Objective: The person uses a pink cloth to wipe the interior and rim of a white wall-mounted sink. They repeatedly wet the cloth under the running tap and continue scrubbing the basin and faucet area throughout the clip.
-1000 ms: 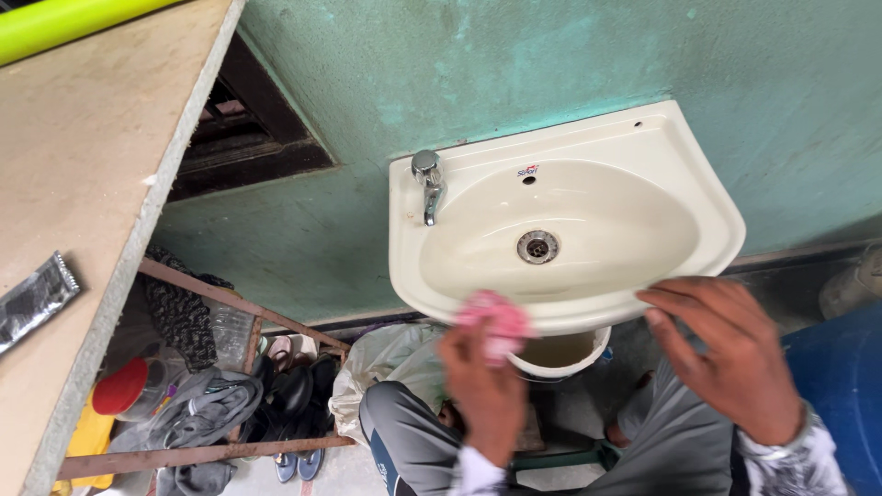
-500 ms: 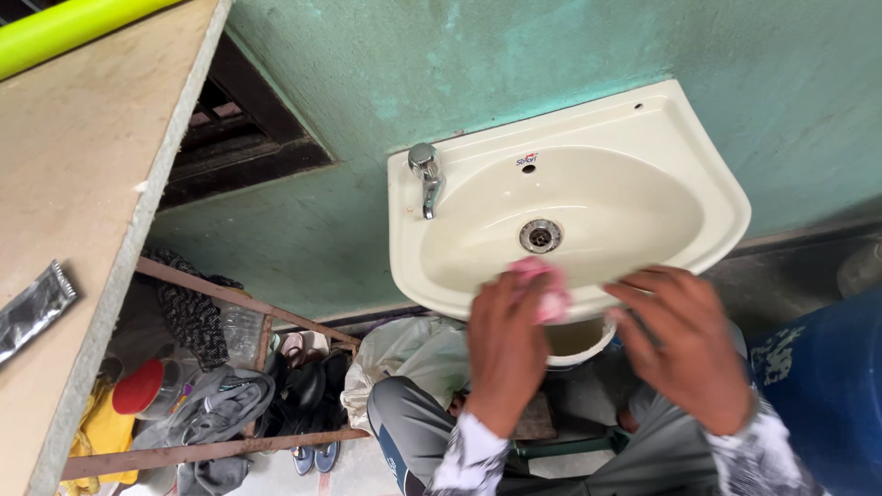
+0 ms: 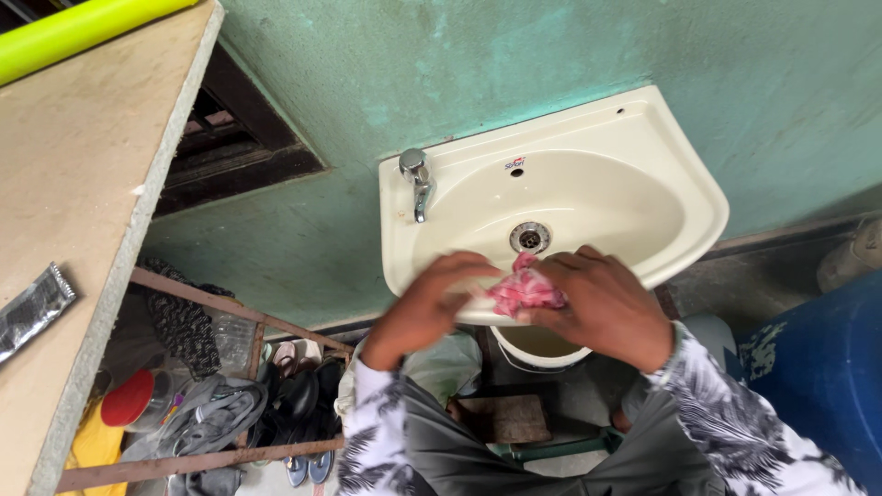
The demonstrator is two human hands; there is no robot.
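Holding that pink cloth [image 3: 525,290] bunched between both hands, you've got it right at the front rim of the cream sink [image 3: 680,197]. Your right hand [image 3: 597,308] curls over it, your left hand [image 3: 432,303] pinches its near edge.

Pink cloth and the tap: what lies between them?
In the head view, only bare cream basin separates the pink cloth from the tap; the drain sits off to the right.
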